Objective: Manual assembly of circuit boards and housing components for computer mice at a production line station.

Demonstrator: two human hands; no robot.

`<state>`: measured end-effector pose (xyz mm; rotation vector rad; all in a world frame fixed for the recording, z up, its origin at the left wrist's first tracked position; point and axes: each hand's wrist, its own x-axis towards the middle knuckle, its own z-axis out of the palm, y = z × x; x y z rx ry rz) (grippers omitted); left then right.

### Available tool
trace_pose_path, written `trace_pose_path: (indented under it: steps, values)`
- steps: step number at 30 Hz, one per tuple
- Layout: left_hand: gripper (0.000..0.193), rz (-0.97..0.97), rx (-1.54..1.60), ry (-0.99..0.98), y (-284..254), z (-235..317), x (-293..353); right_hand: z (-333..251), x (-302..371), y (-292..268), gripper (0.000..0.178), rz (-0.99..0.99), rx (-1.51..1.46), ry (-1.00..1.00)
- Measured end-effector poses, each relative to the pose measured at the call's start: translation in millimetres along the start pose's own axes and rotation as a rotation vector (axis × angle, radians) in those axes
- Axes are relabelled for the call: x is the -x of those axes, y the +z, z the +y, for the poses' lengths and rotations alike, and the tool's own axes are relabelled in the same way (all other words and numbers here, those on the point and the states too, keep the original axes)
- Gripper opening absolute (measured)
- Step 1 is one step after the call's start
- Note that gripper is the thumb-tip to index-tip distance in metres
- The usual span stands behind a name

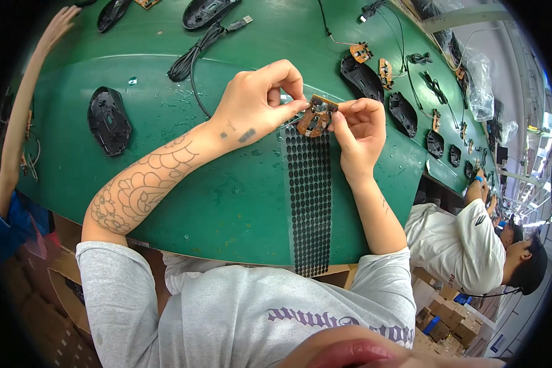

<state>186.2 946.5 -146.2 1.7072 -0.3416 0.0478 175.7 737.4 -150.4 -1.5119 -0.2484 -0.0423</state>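
Note:
A small brown mouse circuit board (pixel 313 122) with black parts on it is held up over the table in front of me. My left hand (pixel 259 95) pinches its upper left edge between thumb and forefinger. On the other side, my right hand (pixel 363 130) grips the right edge with thumb and fingers. A thin cable (pixel 194 80) runs down behind my left wrist. Just below the board lies a clear sheet of round black pads (pixel 310 196), reaching over the table's near edge. At the left rests an open black mouse shell (pixel 108 121).
The green table (pixel 239 202) carries a coiled USB cable (pixel 196 52), another shell (pixel 208 11) and, at right, several shells (pixel 362 76), boards and cables. A co-worker's arm (pixel 21 116) reaches in at left. Another person in white (pixel 460 239) sits at right.

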Motion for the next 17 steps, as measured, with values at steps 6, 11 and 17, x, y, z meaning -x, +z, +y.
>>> trace_pose_path:
  steps: [6,11,17]
  values:
    - [0.016,-0.02,0.116,-0.048,-3,-4,-1,-2,5,3,0.027,-0.061,0.264,-0.228]
    - [0.017,-0.095,0.173,-0.062,-7,-8,-3,2,4,4,0.027,-0.061,0.274,-0.226]
    - [0.026,-0.197,0.178,-0.03,-10,-14,-4,4,-1,-1,0.025,-0.051,-0.087,0.096]
